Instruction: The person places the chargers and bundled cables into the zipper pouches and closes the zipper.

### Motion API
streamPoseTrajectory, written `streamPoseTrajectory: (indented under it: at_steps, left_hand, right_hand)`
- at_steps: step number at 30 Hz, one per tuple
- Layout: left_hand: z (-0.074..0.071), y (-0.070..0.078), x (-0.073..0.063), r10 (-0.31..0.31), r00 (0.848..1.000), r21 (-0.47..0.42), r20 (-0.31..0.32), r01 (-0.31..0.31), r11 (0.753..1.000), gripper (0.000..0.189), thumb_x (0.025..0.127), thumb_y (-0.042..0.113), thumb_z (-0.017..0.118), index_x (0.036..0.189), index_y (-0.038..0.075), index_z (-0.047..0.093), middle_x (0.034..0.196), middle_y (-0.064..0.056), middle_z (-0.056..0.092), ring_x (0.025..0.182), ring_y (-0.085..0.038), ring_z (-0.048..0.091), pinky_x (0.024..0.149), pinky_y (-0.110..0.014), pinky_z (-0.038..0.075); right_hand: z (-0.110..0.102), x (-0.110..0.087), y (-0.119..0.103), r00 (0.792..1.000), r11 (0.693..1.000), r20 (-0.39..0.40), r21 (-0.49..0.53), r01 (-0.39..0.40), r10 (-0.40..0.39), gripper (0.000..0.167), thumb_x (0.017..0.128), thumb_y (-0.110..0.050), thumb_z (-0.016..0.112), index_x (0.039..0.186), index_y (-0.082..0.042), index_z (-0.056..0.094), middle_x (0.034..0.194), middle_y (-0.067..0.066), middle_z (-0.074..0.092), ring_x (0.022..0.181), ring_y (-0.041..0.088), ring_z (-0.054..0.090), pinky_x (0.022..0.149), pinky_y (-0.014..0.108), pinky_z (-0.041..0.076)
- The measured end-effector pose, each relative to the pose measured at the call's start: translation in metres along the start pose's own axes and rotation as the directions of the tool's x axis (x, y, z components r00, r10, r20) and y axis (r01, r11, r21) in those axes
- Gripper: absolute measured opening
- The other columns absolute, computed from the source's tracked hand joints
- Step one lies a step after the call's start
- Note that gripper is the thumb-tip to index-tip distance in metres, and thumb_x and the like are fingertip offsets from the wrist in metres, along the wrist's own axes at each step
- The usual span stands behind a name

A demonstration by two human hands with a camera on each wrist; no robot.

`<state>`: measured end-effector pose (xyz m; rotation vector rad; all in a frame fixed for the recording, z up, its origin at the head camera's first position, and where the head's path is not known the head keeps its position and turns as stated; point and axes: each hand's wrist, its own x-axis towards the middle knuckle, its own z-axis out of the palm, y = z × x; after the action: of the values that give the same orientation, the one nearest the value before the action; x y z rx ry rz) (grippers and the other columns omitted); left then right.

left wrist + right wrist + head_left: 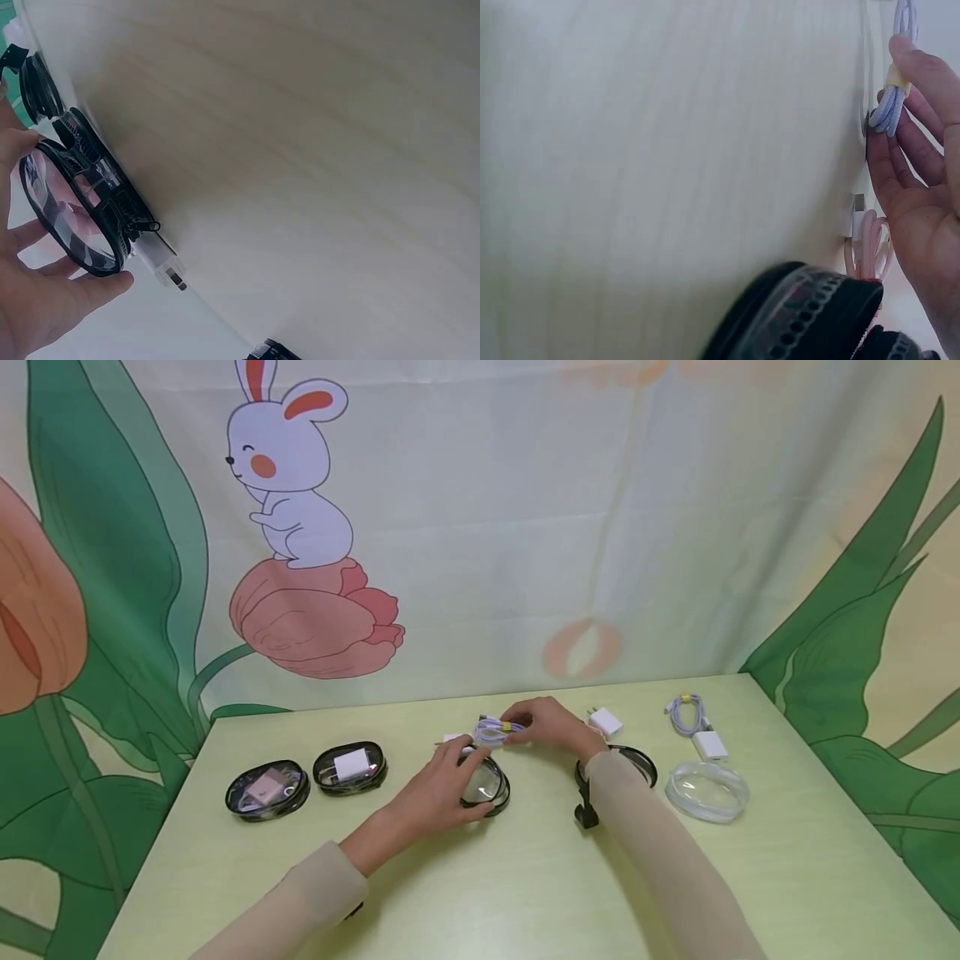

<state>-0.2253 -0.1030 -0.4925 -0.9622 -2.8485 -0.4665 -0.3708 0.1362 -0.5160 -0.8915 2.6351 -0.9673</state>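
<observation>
My left hand (438, 787) holds a small clear zip case (483, 783) with black edging, its fingers and thumb spread around the rim. In the left wrist view the case (112, 217) shows a zip pull on its side, and a white charger plug (159, 259) lies just past it. Behind the case, my right hand (551, 727) pinches a coiled lilac cable (489, 729) between thumb and fingers. A yellow tie (897, 79) binds the coil in the right wrist view.
At left lie two black-edged cases (267, 814) (351, 787) with chargers inside. Another black-edged case (647, 768) sits partly behind my right forearm, near a white charger (606, 722) and pink cable (868, 244). Far right are a lilac cable (675, 723), white charger (710, 745) and white-edged case (707, 814).
</observation>
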Motion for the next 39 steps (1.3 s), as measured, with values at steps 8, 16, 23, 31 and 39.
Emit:
streamPoseTrajectory:
  at_steps: [8, 16, 23, 31, 39]
  left_hand:
    - [-0.001, 0.002, -0.001, -0.011, 1.000, 0.014, 0.005, 0.011, 1.000, 0.076, 0.091, 0.047, 0.074, 0.150, 0.011, 0.042, 0.151, -0.022, 0.037, 0.136, -0.038, 0.042, 0.107, -0.051, 0.046]
    - [0.003, 0.002, 0.001, -0.031, 1.000, -0.003, -0.006, 0.031, 1.000, 0.078, 0.091, 0.049, 0.075, 0.150, 0.010, 0.043, 0.152, -0.022, 0.037, 0.139, -0.037, 0.040, 0.109, -0.050, 0.044]
    - [0.003, 0.002, 0.001, -0.018, 0.999, 0.001, -0.037, 0.018, 1.000, 0.075, 0.089, 0.047, 0.077, 0.146, 0.011, 0.044, 0.150, -0.021, 0.038, 0.138, -0.038, 0.041, 0.109, -0.051, 0.044]
    - [0.004, 0.001, 0.000, 0.028, 0.998, -0.020, -0.052, -0.029, 0.999, 0.072, 0.089, 0.045, 0.078, 0.143, 0.010, 0.047, 0.147, -0.022, 0.041, 0.133, -0.036, 0.046, 0.105, -0.049, 0.048]
    - [0.002, 0.002, 0.000, 0.022, 0.999, -0.035, -0.044, -0.023, 0.999, 0.073, 0.090, 0.045, 0.077, 0.145, 0.010, 0.046, 0.149, -0.020, 0.039, 0.134, -0.035, 0.046, 0.107, -0.048, 0.046]
  right_hand:
    - [-0.001, -0.003, -0.003, 0.998, 0.993, -0.031, 0.100, -0.058, 0.061, 0.041, 0.087, -0.032, 0.083, 0.122, -0.013, 0.074, 0.116, 0.000, 0.074, 0.104, 0.014, 0.068, 0.094, 0.037, 0.053]
    - [-0.006, -0.008, -0.008, 0.995, 0.980, -0.049, 0.183, -0.080, 0.091, 0.040, 0.088, -0.034, 0.081, 0.122, -0.015, 0.075, 0.115, -0.002, 0.074, 0.106, 0.014, 0.068, 0.095, 0.037, 0.053]
    - [-0.008, -0.014, -0.015, 0.993, 0.962, -0.049, 0.257, -0.093, 0.109, 0.040, 0.087, -0.033, 0.082, 0.121, -0.014, 0.075, 0.114, -0.001, 0.075, 0.106, 0.016, 0.068, 0.093, 0.036, 0.054]
    - [-0.013, -0.024, -0.028, 0.990, 0.955, -0.048, 0.273, -0.115, 0.133, 0.041, 0.086, -0.039, 0.082, 0.120, -0.018, 0.076, 0.112, -0.003, 0.074, 0.105, 0.015, 0.068, 0.093, 0.036, 0.054]
    - [-0.017, -0.035, -0.037, 0.985, 0.950, -0.067, 0.281, -0.135, 0.159, 0.043, 0.085, -0.044, 0.082, 0.120, -0.019, 0.076, 0.112, -0.004, 0.074, 0.103, 0.015, 0.068, 0.091, 0.039, 0.055]
